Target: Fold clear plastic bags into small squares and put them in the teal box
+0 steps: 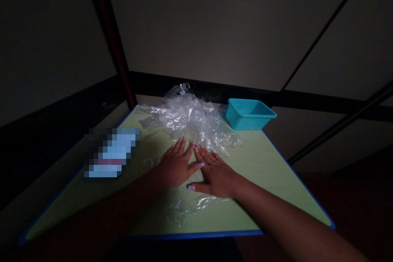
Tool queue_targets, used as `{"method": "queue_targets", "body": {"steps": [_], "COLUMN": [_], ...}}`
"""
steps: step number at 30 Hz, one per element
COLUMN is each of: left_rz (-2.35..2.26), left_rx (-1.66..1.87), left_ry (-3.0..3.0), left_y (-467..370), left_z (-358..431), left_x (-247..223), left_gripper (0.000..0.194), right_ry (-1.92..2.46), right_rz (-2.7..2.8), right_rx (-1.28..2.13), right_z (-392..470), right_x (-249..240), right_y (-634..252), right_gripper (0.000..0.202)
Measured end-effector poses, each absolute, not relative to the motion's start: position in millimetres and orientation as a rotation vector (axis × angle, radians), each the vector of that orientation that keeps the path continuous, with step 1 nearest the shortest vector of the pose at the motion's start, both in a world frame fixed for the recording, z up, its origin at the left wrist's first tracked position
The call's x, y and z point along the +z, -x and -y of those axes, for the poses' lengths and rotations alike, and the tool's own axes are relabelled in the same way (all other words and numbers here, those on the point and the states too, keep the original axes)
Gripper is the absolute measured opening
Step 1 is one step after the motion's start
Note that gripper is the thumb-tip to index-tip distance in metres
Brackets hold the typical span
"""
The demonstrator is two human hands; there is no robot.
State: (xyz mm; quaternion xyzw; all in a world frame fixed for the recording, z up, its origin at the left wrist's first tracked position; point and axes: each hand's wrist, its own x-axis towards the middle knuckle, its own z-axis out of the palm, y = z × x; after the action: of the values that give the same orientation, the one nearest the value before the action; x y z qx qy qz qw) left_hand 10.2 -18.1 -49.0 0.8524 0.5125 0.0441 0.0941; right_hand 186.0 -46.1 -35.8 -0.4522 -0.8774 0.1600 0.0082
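My left hand [177,164] lies palm down near the middle of the table, its fingers stretched out and apart. Close beside it on the right, my right hand [216,173] is also flat, with its thumb spread to the left. Under and around both hands lies a thin clear plastic bag [201,204], whose near end shows in front of my wrists. Just past my fingertips rises a crumpled heap of clear plastic bags [187,114]. The hands hide part of the sheet beneath them.
A turquoise plastic basket [250,120] stands at the table's back right corner. On the left lies a pixelated phone-like object [113,153] with a bright face. The pale green table [264,163] has a blue edge. Dark-framed panels [208,28] stand behind it.
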Motion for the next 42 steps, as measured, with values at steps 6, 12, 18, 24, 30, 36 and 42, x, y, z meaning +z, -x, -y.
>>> {"method": "queue_targets", "body": {"steps": [6, 12, 18, 24, 30, 36, 42], "left_rz": [-1.648, -1.747, -1.973, -1.940, -1.591, -1.435, -1.450], "left_rx": [0.202, 0.398, 0.792, 0.334, 0.030, 0.115, 0.249], "left_ry": [-2.558, -2.582, -2.268, -2.268, -2.223, -1.929, -1.712], "left_y": [-6, -2, 14, 27, 30, 61, 90], "left_z": [12, -9, -35, -18, -1, -6, -1], "left_x": [-60, -59, -34, -5, 0, 0, -9], "left_gripper": [0.083, 0.070, 0.053, 0.039, 0.032, 0.030, 0.036], "right_ry": [1.418, 1.440, 1.429, 1.412, 1.409, 1.403, 1.415], "right_rz": [2.751, 2.758, 2.756, 2.766, 2.775, 2.776, 2.786], "right_rx": [0.511, 0.576, 0.600, 0.591, 0.602, 0.610, 0.639], "right_z": [46, 47, 46, 42, 40, 38, 40], "right_x": [-36, -28, -29, -36, -35, -36, -32], "right_y": [-187, -186, -186, -187, -186, -186, -186], "right_gripper": [0.109, 0.112, 0.116, 0.116, 0.115, 0.115, 0.111]}}
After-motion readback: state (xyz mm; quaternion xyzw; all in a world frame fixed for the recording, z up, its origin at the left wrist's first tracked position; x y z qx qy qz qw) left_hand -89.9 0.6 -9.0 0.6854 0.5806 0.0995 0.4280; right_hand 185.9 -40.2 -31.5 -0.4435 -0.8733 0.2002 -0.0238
